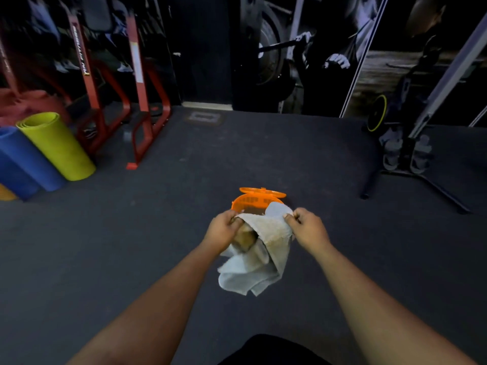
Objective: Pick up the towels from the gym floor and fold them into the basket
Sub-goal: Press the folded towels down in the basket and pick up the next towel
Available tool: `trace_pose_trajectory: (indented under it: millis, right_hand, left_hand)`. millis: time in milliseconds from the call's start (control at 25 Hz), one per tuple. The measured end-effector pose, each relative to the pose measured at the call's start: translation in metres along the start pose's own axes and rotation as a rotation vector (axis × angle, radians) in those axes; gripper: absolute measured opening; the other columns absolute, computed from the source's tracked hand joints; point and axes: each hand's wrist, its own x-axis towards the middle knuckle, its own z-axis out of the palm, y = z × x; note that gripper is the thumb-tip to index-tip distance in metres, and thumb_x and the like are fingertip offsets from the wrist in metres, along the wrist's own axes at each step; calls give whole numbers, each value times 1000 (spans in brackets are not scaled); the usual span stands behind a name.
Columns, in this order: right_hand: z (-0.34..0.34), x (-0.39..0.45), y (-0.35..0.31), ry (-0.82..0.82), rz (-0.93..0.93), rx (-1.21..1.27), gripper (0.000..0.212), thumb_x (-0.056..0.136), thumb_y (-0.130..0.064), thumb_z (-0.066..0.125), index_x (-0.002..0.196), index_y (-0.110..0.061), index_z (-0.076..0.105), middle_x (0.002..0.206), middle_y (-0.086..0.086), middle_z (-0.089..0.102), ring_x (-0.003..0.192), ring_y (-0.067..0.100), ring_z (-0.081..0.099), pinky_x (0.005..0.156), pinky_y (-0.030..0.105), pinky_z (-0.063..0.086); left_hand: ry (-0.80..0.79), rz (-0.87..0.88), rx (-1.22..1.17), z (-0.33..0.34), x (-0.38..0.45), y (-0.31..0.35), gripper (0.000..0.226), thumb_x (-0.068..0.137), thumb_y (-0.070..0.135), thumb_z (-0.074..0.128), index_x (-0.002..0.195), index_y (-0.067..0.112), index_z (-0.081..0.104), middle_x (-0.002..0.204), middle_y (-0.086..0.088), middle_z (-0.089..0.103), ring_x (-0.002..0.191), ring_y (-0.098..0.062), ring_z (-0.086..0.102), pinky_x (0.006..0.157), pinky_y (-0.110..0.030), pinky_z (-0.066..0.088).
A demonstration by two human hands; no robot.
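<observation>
Both bare arms out in front. Left hand point(224, 227) closed on one top corner of pale towel point(259, 259), right hand point(307, 227) closed on other corner. Towel held up off dark gym floor point(158, 233), hanging crumpled, just in front of orange basket point(253, 200). Rolled yellow mat point(56, 146) and blue mat point(26, 159) far left.

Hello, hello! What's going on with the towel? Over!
Left hand and right hand both shut on the towel, held up unfolded. Orange basket just beyond, on the floor. Nothing in the way.
</observation>
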Motion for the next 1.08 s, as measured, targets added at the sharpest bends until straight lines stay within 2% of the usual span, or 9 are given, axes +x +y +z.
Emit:
trace_pose_trajectory:
  millis: [120,280,360,480,600,720,840,960,1080]
  right_hand:
    - [23,-2,-8,-27,-74,116,18,93,-37,70,94,-24,58,89,-5,65,85,19,64,74,39,51]
    - [59,-3,-28,-222,-343,-66,50,84,-51,77,123,-23,61,111,-10,61,107,12,55,82,33,46]
    - [69,6,-34,-128,-376,-152,25,93,-36,68,113,-20,69,104,-3,65,104,22,60,74,30,38]
    - [68,12,-48,11,-255,136,19,98,-12,59,82,-21,62,75,-5,59,75,17,58,67,30,31]
    - [57,12,-63,185,-129,337,23,96,-22,46,73,-19,48,67,-5,52,65,14,50,64,38,37]
    - [39,22,-56,494,6,342,25,89,-31,39,76,-14,51,72,7,58,73,29,56,68,42,43]
    - [26,25,-40,556,236,135,19,95,-31,50,89,-13,55,92,16,64,91,40,60,77,48,49]
    - [47,32,-52,413,29,-102,55,83,-26,77,133,-18,55,137,10,56,126,34,50,100,49,42]
    - [85,36,-90,-110,-343,-55,90,75,-54,81,151,-23,44,151,-6,47,134,12,42,115,36,35]
  left_hand:
    - [-28,16,130,-16,15,19,17,97,26,61,80,28,61,80,9,64,81,-17,61,65,-32,46]
    - [-64,194,458,-31,27,36,8,92,36,67,87,29,67,92,4,73,86,-19,67,65,-34,47]
    - [-65,249,469,-46,31,34,16,90,44,71,92,28,71,93,6,73,86,-17,67,67,-35,51]
    - [-227,247,690,-76,37,9,30,87,53,71,109,32,69,99,6,71,92,-18,65,70,-34,49]
    - [-340,92,954,-106,40,-47,23,89,39,64,110,29,68,108,0,70,100,-24,66,78,-37,54]
    - [-311,-124,838,-144,41,-103,21,94,41,60,107,27,69,110,-1,71,105,-26,66,87,-36,52]
    - [-183,-13,591,-165,51,-111,16,100,37,60,100,21,62,103,-1,70,102,-24,66,95,-39,47]
    - [-88,223,230,-163,64,-53,16,95,23,70,83,23,60,81,9,65,75,2,61,72,-32,44]
    - [-230,367,71,-152,69,8,19,81,24,87,86,18,69,81,7,69,73,0,62,70,-29,49]
